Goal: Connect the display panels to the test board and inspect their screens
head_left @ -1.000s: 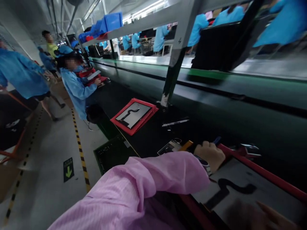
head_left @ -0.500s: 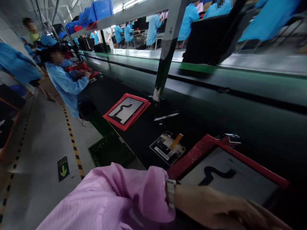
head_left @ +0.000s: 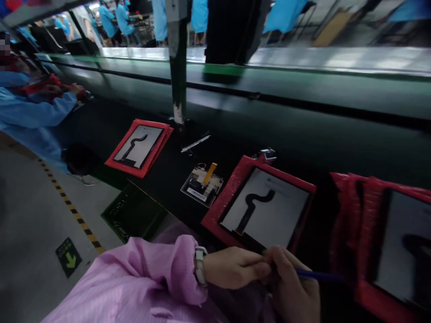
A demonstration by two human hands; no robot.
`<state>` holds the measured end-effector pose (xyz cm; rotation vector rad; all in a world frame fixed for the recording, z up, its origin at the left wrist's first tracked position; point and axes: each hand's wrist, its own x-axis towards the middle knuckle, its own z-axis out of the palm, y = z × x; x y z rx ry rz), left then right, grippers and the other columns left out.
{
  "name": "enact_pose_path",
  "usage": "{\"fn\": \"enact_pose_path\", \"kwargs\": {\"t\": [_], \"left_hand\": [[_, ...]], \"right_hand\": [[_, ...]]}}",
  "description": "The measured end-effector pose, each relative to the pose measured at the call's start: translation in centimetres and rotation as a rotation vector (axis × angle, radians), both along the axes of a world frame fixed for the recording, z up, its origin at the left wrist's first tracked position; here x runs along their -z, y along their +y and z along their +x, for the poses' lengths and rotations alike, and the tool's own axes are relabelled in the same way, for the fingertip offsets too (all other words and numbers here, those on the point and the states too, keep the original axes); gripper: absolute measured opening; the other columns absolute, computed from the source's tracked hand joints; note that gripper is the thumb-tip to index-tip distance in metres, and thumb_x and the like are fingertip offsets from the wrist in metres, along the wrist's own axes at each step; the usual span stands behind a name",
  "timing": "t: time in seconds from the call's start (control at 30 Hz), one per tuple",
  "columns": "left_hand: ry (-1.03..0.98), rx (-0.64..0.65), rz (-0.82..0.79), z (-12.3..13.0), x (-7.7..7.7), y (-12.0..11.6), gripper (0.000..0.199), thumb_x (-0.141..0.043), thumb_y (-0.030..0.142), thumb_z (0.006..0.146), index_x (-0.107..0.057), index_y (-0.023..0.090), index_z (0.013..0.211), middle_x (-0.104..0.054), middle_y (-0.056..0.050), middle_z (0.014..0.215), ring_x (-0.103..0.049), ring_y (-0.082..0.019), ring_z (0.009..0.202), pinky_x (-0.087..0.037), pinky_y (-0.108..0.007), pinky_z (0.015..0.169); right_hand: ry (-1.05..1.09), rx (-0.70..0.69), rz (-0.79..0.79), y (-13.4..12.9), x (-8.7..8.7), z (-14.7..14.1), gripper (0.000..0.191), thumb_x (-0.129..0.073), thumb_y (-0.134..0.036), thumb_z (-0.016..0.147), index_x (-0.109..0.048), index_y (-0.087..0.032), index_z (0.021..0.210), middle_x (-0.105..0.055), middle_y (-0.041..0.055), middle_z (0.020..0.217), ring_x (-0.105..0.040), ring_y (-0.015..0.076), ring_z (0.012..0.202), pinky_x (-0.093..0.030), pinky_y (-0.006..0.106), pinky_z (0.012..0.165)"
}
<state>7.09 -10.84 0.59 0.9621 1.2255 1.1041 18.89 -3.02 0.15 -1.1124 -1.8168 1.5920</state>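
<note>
Right hand [head_left: 289, 287] pinches a blue pen [head_left: 319, 276]; left hand [head_left: 235, 268] rests against it, fingers loosely curled, holding nothing I can see. From the head view, I've got the red-framed display panel [head_left: 266, 208] just above both, right hand nearer, its black ribbon [head_left: 256, 204] running diagonally away from the hands.

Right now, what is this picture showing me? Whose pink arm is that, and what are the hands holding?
This picture comes from a camera worn on a person's head, so you see what they see. The pink sleeve is theirs. Their right hand holds a thin blue stick, and their left hand is beside it. Nearby, on a black bench, lie a red-framed white panel with a wiggly black strip, a small card with an orange tab, and a silver pen.
</note>
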Motion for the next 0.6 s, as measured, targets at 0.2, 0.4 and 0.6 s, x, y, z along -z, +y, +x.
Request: {"fn": "enact_pose_path", "kwargs": {"t": [0.2, 0.4, 0.6], "left_hand": [[-0.504, 0.028, -0.232, -0.5, -1.6, -0.9, 0.073, -0.068, 0.086, 0.064, -0.040, 0.019, 0.060, -0.032, 0.010, 0.049, -0.024, -0.003, 0.043, -0.016, -0.028, 0.047], [-0.702, 0.224, -0.489, -2.4, -2.4, -0.9, 0.071, -0.081, 0.077, 0.059, -0.038, 0.020, 0.058, -0.027, 0.010, 0.047, -0.020, -0.003, 0.038, -0.008, -0.028, 0.044], [-0.785, 0.425, -0.595, -3.7, -2.4, -0.8, 0.072, -0.082, 0.075, 0.061, -0.035, 0.020, 0.056, -0.023, 0.009, 0.048, -0.014, -0.003, 0.038, -0.001, -0.029, 0.041]], "right_hand": [[0.262, 0.055, -0.176, -0.4, -0.3, -0.4, 0.051, -0.068, -0.059, 0.084, -0.061, -0.016, 0.058, -0.055, 0.0032, 0.057, -0.051, 0.0125, 0.051, -0.041, 0.022, 0.044], [0.404, -0.056, 0.061, -0.7, -2.6, -1.5, 0.044, -0.064, -0.044, 0.093, -0.068, -0.017, 0.059, -0.061, 0.0031, 0.054, -0.058, 0.0130, 0.049, -0.047, 0.021, 0.048], [0.411, -0.133, 0.313, -1.0, -3.1, -1.6, 0.041, -0.054, -0.035, 0.101, -0.068, -0.020, 0.066, -0.065, -0.0003, 0.058, -0.063, 0.0109, 0.054, -0.049, 0.020, 0.056]]}}
